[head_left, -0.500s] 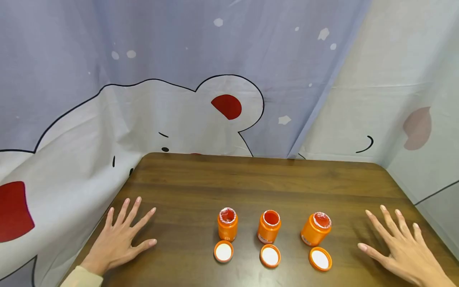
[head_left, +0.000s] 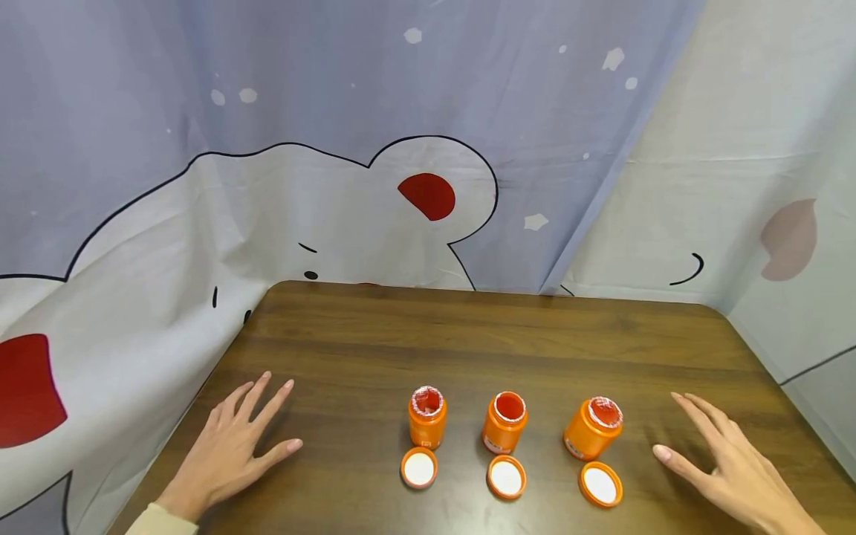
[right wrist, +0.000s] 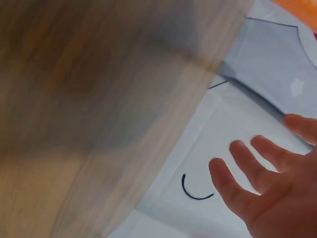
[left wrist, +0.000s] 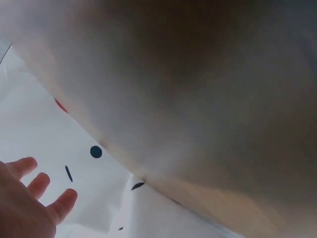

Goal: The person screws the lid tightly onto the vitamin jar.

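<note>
Three orange jars stand in a row on the wooden table in the head view, their mouths uncovered: a left jar, a middle jar and a right jar that leans in this view. In front of each lies an orange-rimmed lid with its white inside up: left lid, middle lid, right lid. My left hand, fingers spread, is at the table's left side, apart from the jars. Over the right side, nearest the right jar, my right hand holds nothing, its fingers extended.
The brown wooden table has rounded far corners. Behind and beside it hangs a curtain with a cartoon bear print, reaching down to the table's edges. In the right wrist view an orange patch shows at the top corner.
Both hands have shifted slightly inward toward the jars. The right hand has turned and its fingers have drawn closer together. The jars and lids stay in place.
</note>
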`<state>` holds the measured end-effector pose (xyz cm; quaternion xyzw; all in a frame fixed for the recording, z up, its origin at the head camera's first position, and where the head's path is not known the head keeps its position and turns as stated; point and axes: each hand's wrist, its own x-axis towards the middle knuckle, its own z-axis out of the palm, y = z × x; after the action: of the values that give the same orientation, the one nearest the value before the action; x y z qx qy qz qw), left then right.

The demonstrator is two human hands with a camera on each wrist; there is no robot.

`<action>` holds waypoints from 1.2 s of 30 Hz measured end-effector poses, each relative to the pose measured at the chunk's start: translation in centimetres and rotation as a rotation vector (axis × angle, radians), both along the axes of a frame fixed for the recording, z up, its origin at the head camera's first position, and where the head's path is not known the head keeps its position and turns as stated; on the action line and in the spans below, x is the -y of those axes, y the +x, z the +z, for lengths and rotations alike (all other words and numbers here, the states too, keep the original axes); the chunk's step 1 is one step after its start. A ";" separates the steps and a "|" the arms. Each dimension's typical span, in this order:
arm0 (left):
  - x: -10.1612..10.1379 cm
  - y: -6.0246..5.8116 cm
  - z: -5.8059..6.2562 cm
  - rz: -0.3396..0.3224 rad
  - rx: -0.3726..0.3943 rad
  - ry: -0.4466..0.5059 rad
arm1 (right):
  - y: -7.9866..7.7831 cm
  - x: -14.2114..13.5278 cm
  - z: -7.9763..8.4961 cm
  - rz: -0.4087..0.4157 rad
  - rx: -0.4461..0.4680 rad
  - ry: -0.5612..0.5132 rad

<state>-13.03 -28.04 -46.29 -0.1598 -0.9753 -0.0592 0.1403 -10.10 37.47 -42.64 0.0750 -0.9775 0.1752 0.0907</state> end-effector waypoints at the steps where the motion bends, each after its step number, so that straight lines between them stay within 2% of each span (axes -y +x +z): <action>1: -0.1 0.0 0.0 0.002 0.003 0.005 | 0.1 0.3 0.1 -0.006 0.016 0.005; 6: -1.0 -0.1 0.0 0.014 0.018 0.037 | 0.5 1.9 0.3 -0.033 0.061 0.001; 10: -2.1 0.0 0.8 0.003 -0.003 0.058 | 0.5 3.0 0.3 -0.054 0.081 0.003; 17: -4.2 0.0 1.8 -0.074 -0.136 0.122 | 0.2 4.9 0.1 -0.045 0.099 -0.008; 21: -5.3 0.1 2.1 -0.113 -0.183 0.166 | 0.0 5.6 -0.2 -0.038 0.113 -0.004; 26: -6.7 -0.1 1.9 -0.141 -0.217 0.192 | 0.2 6.3 -0.6 -0.022 0.127 0.022; 32: -8.0 -0.3 1.5 -0.132 -0.186 0.219 | 0.4 7.1 -0.8 -0.015 0.092 0.032; 36: -8.4 -0.6 1.3 -0.185 -0.250 0.247 | 0.5 7.7 -0.9 -0.018 0.094 0.041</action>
<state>-13.67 -19.63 -45.01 -0.2364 -0.9168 -0.1707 0.2728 -9.64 29.79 -43.51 0.0597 -0.9846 0.1578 0.0446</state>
